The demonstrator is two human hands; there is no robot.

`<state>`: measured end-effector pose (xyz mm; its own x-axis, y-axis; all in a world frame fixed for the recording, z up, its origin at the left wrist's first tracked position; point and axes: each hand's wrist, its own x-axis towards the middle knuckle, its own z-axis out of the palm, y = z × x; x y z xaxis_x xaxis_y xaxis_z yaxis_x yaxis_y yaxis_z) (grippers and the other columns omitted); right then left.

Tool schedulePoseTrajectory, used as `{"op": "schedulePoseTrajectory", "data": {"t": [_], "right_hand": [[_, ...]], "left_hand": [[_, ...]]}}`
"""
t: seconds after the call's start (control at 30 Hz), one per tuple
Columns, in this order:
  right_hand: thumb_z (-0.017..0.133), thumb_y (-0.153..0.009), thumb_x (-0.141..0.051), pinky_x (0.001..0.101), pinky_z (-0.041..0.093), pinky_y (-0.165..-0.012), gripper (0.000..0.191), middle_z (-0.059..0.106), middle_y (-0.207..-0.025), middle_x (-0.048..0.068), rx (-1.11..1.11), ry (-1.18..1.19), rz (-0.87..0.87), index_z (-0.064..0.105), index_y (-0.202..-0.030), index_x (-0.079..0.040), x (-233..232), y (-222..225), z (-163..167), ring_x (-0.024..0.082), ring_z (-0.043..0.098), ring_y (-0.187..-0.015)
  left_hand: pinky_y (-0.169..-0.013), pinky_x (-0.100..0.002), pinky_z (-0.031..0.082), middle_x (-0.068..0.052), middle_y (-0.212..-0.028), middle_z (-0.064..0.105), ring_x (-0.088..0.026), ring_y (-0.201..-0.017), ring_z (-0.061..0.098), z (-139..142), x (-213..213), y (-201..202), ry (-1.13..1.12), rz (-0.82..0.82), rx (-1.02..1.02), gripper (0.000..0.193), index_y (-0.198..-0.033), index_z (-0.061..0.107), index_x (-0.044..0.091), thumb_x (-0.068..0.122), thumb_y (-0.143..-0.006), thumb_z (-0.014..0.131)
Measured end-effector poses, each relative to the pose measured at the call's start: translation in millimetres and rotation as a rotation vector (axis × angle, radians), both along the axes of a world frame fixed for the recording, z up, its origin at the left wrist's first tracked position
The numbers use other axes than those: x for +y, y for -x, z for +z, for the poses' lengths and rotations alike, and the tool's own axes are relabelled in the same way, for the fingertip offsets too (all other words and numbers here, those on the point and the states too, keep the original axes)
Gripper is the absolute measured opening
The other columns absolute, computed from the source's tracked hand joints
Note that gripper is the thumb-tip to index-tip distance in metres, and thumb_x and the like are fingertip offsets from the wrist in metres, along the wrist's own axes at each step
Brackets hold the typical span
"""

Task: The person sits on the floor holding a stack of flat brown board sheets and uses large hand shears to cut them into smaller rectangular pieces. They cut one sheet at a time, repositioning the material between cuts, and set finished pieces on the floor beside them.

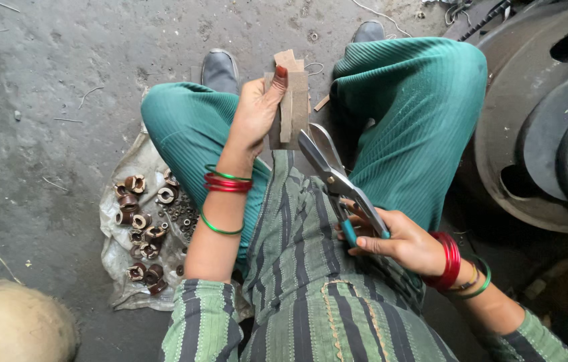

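**Brown sheet held upright, scissors at its lower edge**

At the far left, on the floor, a cloth carries small brown metal rings, apart from both hands.

The left hand grasps the sheet, a folded piece of thin brown card or paper. The thumb presses on the near face and the fingers are behind it. The sheet is between the knees, above the lap. It looks light and rather stiff, but it will probably bend or crease if squeezed hard, so the best hold is at its side edge, away from the cutting line. Its long axis runs up and down in the view, the top end pointing to the shoes.

The right hand is closed around the handles of the scissors. The blades are a little open and point up-left; the tips touch the sheet's lower edge.

At the far right lies a big dark metal housing.
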<state>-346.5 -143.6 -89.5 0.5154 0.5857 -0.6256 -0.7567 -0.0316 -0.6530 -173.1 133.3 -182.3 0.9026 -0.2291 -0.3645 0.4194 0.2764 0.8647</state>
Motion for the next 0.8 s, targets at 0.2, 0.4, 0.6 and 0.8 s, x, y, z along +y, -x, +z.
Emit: {"op": "schedulePoseTrajectory", "data": {"t": [0.2, 0.4, 0.6, 0.8], "right_hand": [[0.061, -0.095, -0.009, 0.0429, 0.055, -0.103, 0.070, 0.061, -0.134, 0.011, 0.031, -0.010, 0.000, 0.033, -0.158, -0.008, 2, -4, 3, 0.019, 0.060, -0.122], [0.060, -0.096, -0.014, 0.0435, 0.055, -0.103, 0.065, 0.058, -0.139, 0.009, 0.025, 0.013, -0.122, 0.037, -0.156, -0.006, 9, 6, 3, 0.020, 0.059, -0.125], [0.058, -0.098, -0.014, 0.0438, 0.057, -0.100, 0.062, 0.058, -0.136, 0.012, 0.055, 0.022, -0.118, 0.039, -0.156, -0.003, 8, 9, -5, 0.023, 0.060, -0.122], [0.055, -0.099, -0.011, 0.0474, 0.056, -0.102, 0.062, 0.058, -0.136, 0.015, 0.059, -0.067, -0.182, 0.035, -0.157, -0.004, 12, 9, -2, 0.027, 0.062, -0.125]], "left_hand": [[-0.061, -0.049, 0.042, -0.026, -0.068, 0.061, -0.043, -0.068, 0.061, 14, -29, 22, -0.919, 0.146, -0.306, 0.081, -0.068, 0.061, -0.004, 0.058, -0.112, 0.029], [-0.056, -0.050, 0.040, -0.025, -0.068, 0.056, -0.046, -0.060, 0.053, 36, -43, 44, -0.733, 0.303, -0.455, 0.055, -0.085, 0.059, -0.003, 0.040, -0.111, 0.037], [-0.055, -0.049, 0.039, -0.024, -0.067, 0.052, -0.045, -0.062, 0.052, 46, -39, 49, -0.707, 0.161, -0.513, 0.046, -0.084, 0.055, -0.002, 0.029, -0.113, 0.041], [-0.055, -0.046, 0.037, -0.023, -0.067, 0.050, -0.041, -0.060, 0.048, 61, -37, 59, -0.638, 0.135, -0.537, 0.046, -0.085, 0.052, -0.004, 0.028, -0.115, 0.040]]}}
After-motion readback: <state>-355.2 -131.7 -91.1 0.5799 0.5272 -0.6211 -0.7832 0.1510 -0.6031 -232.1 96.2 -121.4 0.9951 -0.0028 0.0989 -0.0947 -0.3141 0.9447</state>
